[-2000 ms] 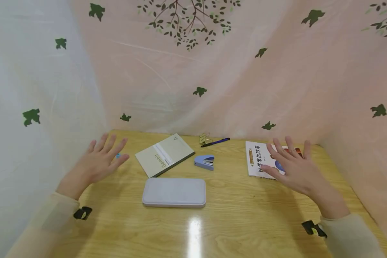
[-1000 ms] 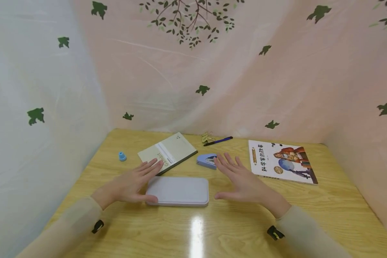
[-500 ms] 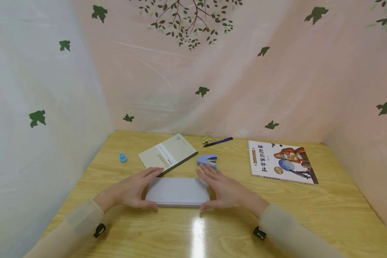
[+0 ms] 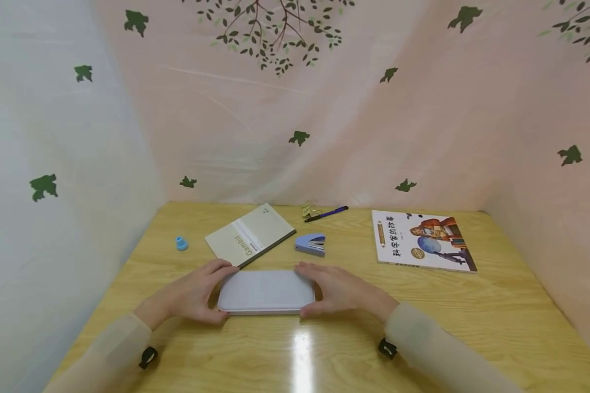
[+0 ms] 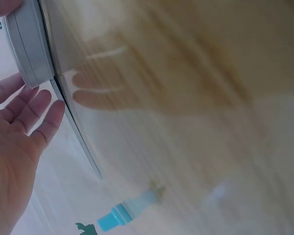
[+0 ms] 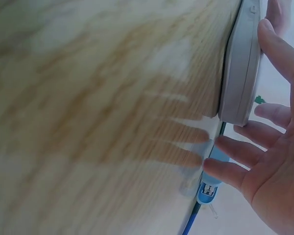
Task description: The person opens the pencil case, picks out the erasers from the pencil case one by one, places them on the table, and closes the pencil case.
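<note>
A pale grey, rounded pencil case lies flat on the wooden table, in front of me. My left hand grips its left end, thumb at the near edge and fingers round the far corner. At the opposite end my right hand holds it the same way. In the left wrist view the thumb and fingers of the left hand span the end of the case. The right wrist view shows the right hand around the other end, its lower fingers spread near the tabletop.
Behind the case lie a beige notebook and a blue stapler. Farther back are a gold binder clip and a blue pen. A small blue cone-shaped item stands left; an illustrated book lies right.
Both hands have come inward and down from wide apart above the table to the two ends of the pencil case. The case has not visibly moved on the table.
</note>
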`<state>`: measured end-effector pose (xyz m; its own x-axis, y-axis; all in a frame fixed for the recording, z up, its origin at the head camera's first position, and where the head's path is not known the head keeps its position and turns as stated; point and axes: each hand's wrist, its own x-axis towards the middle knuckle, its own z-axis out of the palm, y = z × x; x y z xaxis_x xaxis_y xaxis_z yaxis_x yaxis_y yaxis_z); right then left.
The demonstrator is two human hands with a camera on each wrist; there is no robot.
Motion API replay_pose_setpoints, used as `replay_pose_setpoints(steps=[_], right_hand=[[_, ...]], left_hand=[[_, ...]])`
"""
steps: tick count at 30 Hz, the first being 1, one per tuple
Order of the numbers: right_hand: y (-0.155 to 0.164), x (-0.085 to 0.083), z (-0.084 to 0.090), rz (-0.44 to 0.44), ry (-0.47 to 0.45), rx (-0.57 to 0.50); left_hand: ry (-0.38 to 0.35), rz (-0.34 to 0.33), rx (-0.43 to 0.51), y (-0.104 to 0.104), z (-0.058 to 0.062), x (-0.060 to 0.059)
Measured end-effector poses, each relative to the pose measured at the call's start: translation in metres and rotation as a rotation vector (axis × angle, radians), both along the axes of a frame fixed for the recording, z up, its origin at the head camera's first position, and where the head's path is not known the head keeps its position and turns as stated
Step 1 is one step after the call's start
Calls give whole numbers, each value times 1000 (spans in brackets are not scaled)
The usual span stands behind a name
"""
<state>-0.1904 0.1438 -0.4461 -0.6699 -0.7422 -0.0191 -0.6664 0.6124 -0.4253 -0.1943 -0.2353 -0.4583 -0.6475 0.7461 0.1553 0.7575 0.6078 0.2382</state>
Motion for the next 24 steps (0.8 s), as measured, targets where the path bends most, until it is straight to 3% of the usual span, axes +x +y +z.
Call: replay_pose_setpoints(steps=[8,16,24], right_hand=[[-3,-2,4,-5,39,0],[-9,0,2,-22,68,52],[-10,-4,1,-12,92,52]], left_hand=[[29,9,-11,4,3,-3],[-6,15,-45,8,7,1],[45,8,-28,13,3,1]])
